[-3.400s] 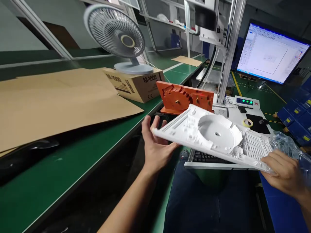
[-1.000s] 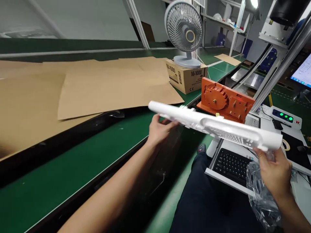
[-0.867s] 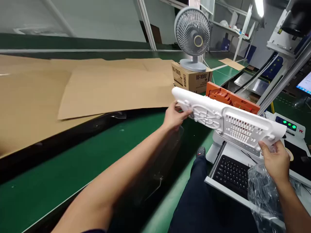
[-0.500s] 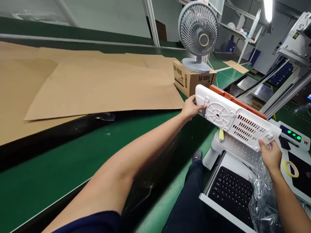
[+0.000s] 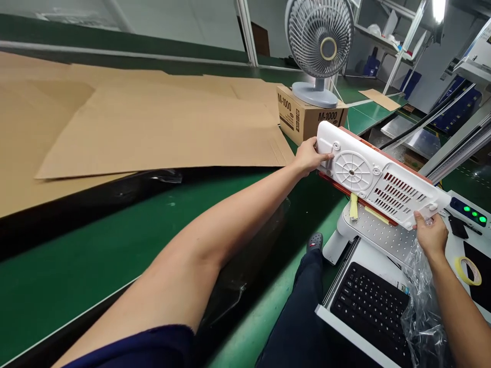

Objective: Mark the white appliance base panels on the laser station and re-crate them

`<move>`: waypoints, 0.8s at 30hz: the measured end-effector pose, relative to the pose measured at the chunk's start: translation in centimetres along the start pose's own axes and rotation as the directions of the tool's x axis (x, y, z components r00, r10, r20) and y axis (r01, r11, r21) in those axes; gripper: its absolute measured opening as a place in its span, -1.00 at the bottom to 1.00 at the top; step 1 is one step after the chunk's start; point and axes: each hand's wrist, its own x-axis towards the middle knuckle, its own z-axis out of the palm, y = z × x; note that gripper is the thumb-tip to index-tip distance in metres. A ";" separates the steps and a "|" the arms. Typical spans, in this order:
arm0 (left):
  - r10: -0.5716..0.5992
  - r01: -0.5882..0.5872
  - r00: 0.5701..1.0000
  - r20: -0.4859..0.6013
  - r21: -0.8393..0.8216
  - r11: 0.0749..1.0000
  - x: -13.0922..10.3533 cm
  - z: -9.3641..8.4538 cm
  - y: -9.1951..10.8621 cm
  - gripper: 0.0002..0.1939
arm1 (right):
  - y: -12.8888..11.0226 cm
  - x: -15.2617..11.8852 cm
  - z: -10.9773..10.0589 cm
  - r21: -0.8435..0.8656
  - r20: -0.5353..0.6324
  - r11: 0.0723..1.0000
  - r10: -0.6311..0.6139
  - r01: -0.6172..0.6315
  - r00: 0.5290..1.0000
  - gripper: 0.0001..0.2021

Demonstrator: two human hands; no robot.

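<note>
A long white plastic panel with a round spoked pattern and rows of slots is held up, tilted, between both hands. My left hand grips its left end, thumb on the near face. At the lower right end, my right hand pinches the panel's edge. Directly behind the panel is an orange-red part, showing along its upper and lower edges. Below lies a perforated metal plate on a white machine, with a yellow piece at its edge.
A fan stands on a cardboard box. Cardboard sheets lie on the green surface at left. A black keyboard, crumpled clear plastic and a tape roll are at lower right.
The orange-red part now also shows below the white panel, where only its upper strip showed before. Both hands keep hold of the panel. The view has shifted slightly.
</note>
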 end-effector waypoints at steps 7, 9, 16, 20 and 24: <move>-0.012 0.014 1.000 -0.019 0.093 0.996 1.0 0.1 -0.5 -0.24 | -0.1 1.2 1.2 -0.022 -0.012 0.999 0.046 -0.047 0.999 -0.50; 0.002 -0.001 1.000 -0.008 0.135 0.991 1.3 0.0 -1.3 -0.21 | -0.1 1.3 1.6 -0.029 -0.038 0.999 0.026 -0.027 0.999 -0.47; 0.002 0.001 1.000 -0.017 0.177 0.984 1.7 0.3 -3.4 -0.22 | 0.9 1.5 1.9 -0.035 -0.019 0.999 0.004 -0.005 1.000 -0.37; -0.037 0.042 0.999 -0.038 0.156 0.987 0.9 0.8 -2.5 -0.20 | 0.9 1.6 1.7 -0.033 0.022 0.999 0.037 -0.036 0.999 -0.45; -0.049 0.052 0.998 -0.026 0.125 0.991 -0.8 0.9 -1.2 -0.15 | -0.3 1.4 0.6 -0.102 0.104 0.989 0.115 -0.105 0.988 -0.51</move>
